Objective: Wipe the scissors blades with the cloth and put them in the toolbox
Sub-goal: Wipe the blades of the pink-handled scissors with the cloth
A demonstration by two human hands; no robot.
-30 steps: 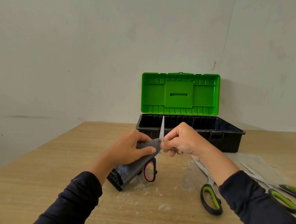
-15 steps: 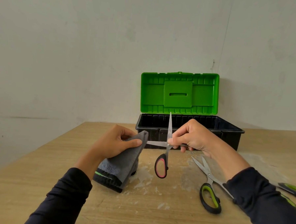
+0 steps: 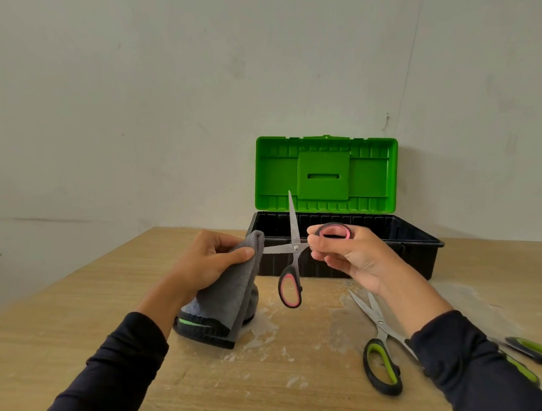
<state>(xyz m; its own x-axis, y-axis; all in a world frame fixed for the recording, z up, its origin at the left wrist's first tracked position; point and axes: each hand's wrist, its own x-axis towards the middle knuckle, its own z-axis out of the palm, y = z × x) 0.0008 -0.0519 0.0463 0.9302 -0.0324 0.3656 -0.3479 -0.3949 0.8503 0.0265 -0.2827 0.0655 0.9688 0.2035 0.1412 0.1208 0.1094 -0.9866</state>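
Observation:
Pink-and-black scissors hang spread wide in the air before the toolbox. My right hand grips their upper handle ring; the other handle dangles below. One blade points up, the other points left into the grey cloth. My left hand pinches the cloth around that blade's tip. The cloth's lower end rests on the table. The black toolbox stands behind, its green lid upright.
Green-handled scissors lie on the wooden table at the right, partly under my right sleeve. More green-handled scissors show at the right edge. White dusty smears mark the table's middle. A plain wall stands behind.
The scissors have spread wider and moved right. My right hand shifted from the pivot to the upper handle ring. My left hand slid the cloth out toward the blade's tip.

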